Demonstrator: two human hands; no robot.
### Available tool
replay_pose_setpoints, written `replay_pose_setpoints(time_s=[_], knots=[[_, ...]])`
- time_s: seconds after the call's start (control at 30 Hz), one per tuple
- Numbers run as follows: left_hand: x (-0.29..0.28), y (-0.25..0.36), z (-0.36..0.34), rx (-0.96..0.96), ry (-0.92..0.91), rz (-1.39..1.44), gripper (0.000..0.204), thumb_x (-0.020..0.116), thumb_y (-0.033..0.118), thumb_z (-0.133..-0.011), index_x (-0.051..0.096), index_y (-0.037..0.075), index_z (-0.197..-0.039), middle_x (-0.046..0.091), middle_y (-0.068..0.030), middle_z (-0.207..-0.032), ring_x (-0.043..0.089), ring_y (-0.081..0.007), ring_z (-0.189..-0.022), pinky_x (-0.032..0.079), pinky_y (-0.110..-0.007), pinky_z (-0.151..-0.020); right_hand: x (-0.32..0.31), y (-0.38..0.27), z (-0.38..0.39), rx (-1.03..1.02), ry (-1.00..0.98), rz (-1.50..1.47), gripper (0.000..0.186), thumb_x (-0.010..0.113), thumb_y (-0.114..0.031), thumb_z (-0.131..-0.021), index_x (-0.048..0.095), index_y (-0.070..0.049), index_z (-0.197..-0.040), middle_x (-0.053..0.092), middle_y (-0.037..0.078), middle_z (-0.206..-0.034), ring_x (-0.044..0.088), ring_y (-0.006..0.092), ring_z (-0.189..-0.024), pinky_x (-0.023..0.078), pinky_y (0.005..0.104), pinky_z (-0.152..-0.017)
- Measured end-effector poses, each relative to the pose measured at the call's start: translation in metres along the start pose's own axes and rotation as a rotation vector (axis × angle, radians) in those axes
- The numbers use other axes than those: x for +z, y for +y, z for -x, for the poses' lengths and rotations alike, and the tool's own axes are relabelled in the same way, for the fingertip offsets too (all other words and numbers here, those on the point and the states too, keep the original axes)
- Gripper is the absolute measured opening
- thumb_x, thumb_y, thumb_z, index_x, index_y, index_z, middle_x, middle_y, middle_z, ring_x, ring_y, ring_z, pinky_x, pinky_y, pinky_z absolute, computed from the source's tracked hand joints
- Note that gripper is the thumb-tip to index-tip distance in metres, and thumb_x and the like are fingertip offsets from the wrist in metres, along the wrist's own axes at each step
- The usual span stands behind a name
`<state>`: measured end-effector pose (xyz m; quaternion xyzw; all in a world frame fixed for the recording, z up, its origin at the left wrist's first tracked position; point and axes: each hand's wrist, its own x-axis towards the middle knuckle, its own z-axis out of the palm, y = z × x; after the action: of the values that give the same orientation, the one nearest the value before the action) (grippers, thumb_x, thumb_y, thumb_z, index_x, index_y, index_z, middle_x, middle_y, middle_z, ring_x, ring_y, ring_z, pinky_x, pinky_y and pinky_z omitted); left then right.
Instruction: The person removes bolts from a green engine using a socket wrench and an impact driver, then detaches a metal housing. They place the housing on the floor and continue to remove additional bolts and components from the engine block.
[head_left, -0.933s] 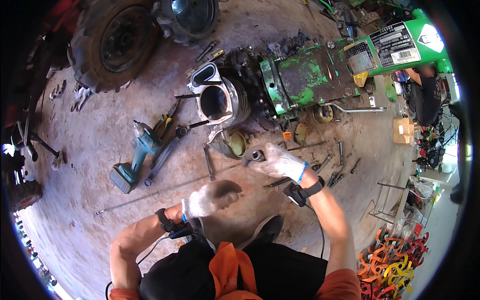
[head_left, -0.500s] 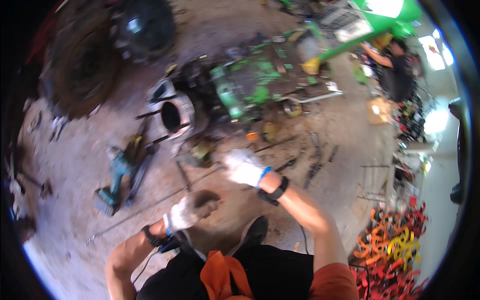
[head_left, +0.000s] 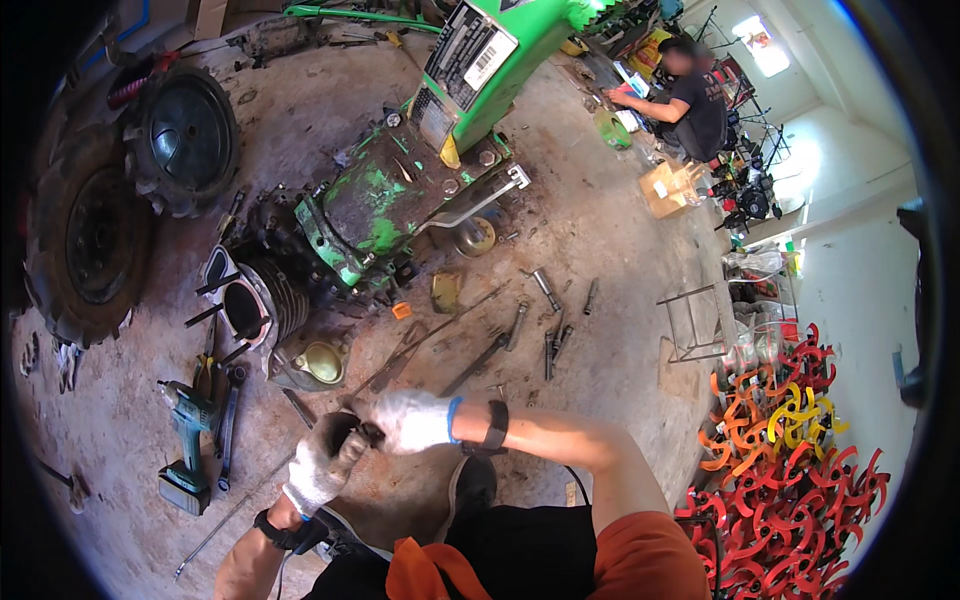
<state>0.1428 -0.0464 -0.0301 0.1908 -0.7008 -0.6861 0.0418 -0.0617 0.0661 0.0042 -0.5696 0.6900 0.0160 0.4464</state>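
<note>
Both my hands wear white work gloves and meet low in the middle, over the floor in front of my feet. My left hand (head_left: 318, 468) is closed around a dark, rounded metal part (head_left: 341, 430), whose exact kind I cannot make out. Against the end of that part my right hand (head_left: 412, 421) is closed, its fingertips partly hidden. Just beyond them stands a finned engine cylinder (head_left: 287, 303) with studs sticking out of its open face, joined to a dirty green-painted machine body (head_left: 375, 215). A cup-like yellowish container (head_left: 322, 363) sits beside the cylinder.
To the left lie a cordless impact driver (head_left: 187, 435), pliers (head_left: 205, 375) and a wrench (head_left: 228, 430). Sockets and bars (head_left: 545, 290) are scattered right of centre. Large tyres (head_left: 90, 240) stand far left. Red curved blades (head_left: 780, 500) are heaped at right. Another person (head_left: 690, 100) crouches at the back.
My right hand has come down and left to the dark part in my left hand; earlier they were apart. The view has turned, so the machine appears farther left and the picture is sharper.
</note>
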Motion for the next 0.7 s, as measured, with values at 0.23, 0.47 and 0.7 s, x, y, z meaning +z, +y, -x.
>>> replay_pose_setpoints(time_s=[0.23,0.47,0.7], knots=[[0.008,0.013,-0.007,0.059,-0.095,-0.172,0.037,0.072,0.03,-0.111,0.065,-0.005,-0.121,0.077,-0.0096,-0.096,0.074,-0.018,-0.087,0.06,-0.034,-0.079,0.021,0.006,0.01,-0.085,0.049,-0.128,0.044,0.077,-0.031,-0.093,0.065,-0.003,-0.125,0.074,0.026,-0.098,0.073,0.0471,-0.091,0.056,0.0565,-0.076],[0.002,0.003,-0.003,-0.19,0.035,0.041,0.024,0.068,0.02,-0.112,0.067,-0.004,-0.116,0.072,-0.0063,-0.083,0.065,-0.0122,-0.072,0.055,-0.031,-0.066,0.015,0.018,0.014,-0.093,0.126,-0.077,0.038,0.075,-0.043,-0.1,0.067,-0.008,-0.112,0.073,0.022,-0.104,0.074,0.0457,-0.096,0.056,0.0564,-0.08],[0.002,-0.004,0.0,-0.118,0.06,0.051,0.02,0.072,0.016,-0.109,0.068,-0.003,-0.114,0.071,-0.0068,-0.082,0.063,-0.0116,-0.069,0.053,-0.031,-0.062,0.011,0.022,0.02,-0.077,0.114,-0.055,0.046,0.071,-0.055,-0.102,0.07,-0.009,-0.106,0.072,0.024,-0.088,0.074,0.0457,-0.088,0.055,0.0571,-0.075]])
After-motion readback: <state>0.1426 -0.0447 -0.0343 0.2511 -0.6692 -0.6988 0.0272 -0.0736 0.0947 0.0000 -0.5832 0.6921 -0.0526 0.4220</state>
